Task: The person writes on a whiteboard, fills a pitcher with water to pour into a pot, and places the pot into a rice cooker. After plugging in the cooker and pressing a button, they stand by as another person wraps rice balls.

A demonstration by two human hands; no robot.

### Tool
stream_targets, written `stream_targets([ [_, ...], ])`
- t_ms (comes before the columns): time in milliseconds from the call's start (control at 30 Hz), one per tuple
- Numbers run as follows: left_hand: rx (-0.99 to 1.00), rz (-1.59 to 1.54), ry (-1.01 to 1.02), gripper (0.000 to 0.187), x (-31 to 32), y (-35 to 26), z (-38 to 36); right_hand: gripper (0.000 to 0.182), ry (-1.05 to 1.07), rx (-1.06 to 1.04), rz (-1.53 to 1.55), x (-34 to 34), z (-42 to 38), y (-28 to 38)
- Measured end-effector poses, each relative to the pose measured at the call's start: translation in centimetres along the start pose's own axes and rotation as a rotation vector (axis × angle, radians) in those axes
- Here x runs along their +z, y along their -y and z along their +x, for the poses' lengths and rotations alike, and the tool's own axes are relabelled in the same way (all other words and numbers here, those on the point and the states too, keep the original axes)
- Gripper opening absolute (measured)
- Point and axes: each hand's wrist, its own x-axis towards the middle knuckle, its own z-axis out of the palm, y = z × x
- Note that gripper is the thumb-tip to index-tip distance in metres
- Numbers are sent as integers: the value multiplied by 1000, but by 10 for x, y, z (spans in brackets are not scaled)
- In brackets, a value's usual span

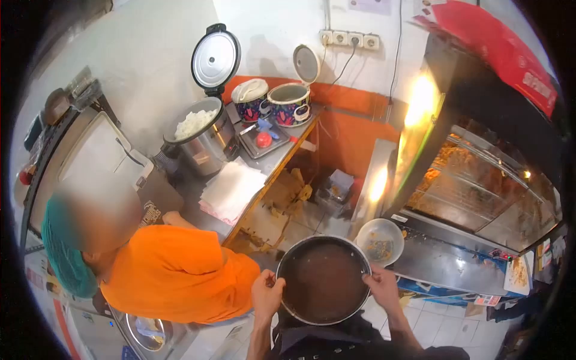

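A large round pot (pixel 326 281) with a pale rim and a dark brown inside is held up in front of my body. My left hand (pixel 267 292) is closed on its left side at the rim, with the thumb on top. On the opposite side, my right hand (pixel 382 289) grips the rim as well. Just beyond the right hand, a whitish bowl (pixel 393 231) with small bits inside stands at the near end of the steel counter (pixel 432 264), partly overlapped by the pot in this view.
A person in an orange shirt (pixel 180 276) stands close on my left. Past them, a table bears an open rice cooker (pixel 204 150), patterned pots (pixel 291 111), a tray (pixel 273 147) and a paper stack (pixel 234 192). A lit glass food cabinet (pixel 474 186) rises at right.
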Motion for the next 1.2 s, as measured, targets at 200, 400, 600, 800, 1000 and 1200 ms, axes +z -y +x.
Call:
stream_targets([
  [200,-38,-88,39,15,-3,-21,75,40,-28,-54,117,24,73,18],
  [400,20,-90,-35,15,-3,-39,153,41,-27,-99,116,49,144,73],
  [600,61,-89,-89,16,5,-61,235,40,27,-157,3,59,237,102],
  [800,31,-143,-69,14,35,-71,343,41,28,-101,-51,65,347,131],
  [1000,32,-148,-82,12,80,-81,468,41,46,-110,-166,63,473,178],
  [1200,120,-192,-23,9,112,-101,605,40,82,-86,-5,58,598,208],
])
